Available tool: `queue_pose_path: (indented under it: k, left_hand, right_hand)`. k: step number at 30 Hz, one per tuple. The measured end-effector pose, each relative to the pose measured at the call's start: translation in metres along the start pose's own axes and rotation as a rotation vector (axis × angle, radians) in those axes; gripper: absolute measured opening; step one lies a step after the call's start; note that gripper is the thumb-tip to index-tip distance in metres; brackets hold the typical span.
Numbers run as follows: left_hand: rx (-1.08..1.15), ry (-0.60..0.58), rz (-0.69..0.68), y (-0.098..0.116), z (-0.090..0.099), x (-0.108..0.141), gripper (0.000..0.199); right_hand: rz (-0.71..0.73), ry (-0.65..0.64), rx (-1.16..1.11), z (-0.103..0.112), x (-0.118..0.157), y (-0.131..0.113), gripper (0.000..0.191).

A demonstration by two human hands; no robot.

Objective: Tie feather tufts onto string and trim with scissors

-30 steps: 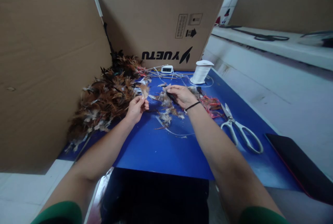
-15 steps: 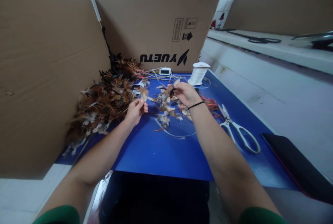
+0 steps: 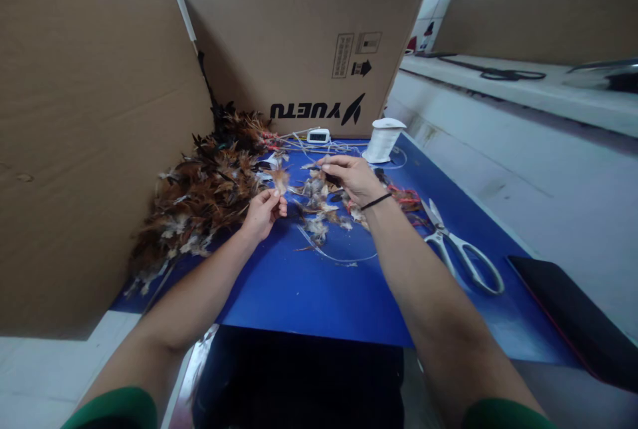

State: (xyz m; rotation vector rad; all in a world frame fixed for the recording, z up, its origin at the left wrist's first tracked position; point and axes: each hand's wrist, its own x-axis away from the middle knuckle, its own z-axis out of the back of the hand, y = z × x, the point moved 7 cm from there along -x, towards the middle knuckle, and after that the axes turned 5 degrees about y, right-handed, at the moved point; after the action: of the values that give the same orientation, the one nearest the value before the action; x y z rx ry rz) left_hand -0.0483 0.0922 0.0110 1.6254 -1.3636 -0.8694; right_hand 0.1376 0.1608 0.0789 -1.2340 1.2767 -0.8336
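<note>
Brown feather tuft (image 3: 280, 178) is sticking up from the left hand (image 3: 264, 212), thumb and fingers pinching its base, over the worktop (image 3: 309, 293) left of centre. Right hand (image 3: 351, 178) is hovering over the loose feathers (image 3: 315, 228) mid-worktop, fingertips drawn narrow (can't tell on what). Feather pile (image 3: 199, 193) is lining the left edge. White spool (image 3: 383, 141) is standing near the far right corner; scissors (image 3: 463, 253) are lying near the right edge, blades pointing far.

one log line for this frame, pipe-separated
left hand: holding feather tuft | right hand: by loose feathers, grip unclear | scissors, spool: on table
</note>
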Motion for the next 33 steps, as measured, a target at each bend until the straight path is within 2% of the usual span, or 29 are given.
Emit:
queue_pose_path:
  k: [4,7,12,14,18,27,33]
  left_hand:
    - [0.016,-0.04,0.028,-0.002,-0.002,0.001,0.022]
    - [0.033,-0.077,0.041,-0.002,-0.005,0.001,0.021]
    - [0.063,-0.115,0.058,-0.003,-0.006,0.001,0.02]
    - [0.074,-0.111,0.068,-0.004,-0.005,0.001,0.02]
    - [0.086,-0.091,0.102,-0.007,-0.003,-0.001,0.02]
    - [0.071,-0.089,0.102,-0.009,-0.003,0.0,0.021]
    - [0.021,-0.11,0.082,-0.009,-0.006,0.002,0.023]
  right_hand:
    - [0.081,-0.14,0.16,-0.023,0.01,-0.009,0.017]
    - [0.153,-0.197,0.3,-0.035,0.018,-0.016,0.012]
    - [0.535,-0.24,0.777,-0.052,0.03,-0.036,0.017]
    - [0.617,-0.302,0.907,-0.06,0.035,-0.036,0.02]
    - [0.633,-0.369,1.062,-0.069,0.038,-0.031,0.024]
    - [0.638,-0.338,1.423,-0.077,0.048,-0.032,0.025]
    - [0.651,-0.378,1.579,-0.084,0.054,-0.029,0.026]
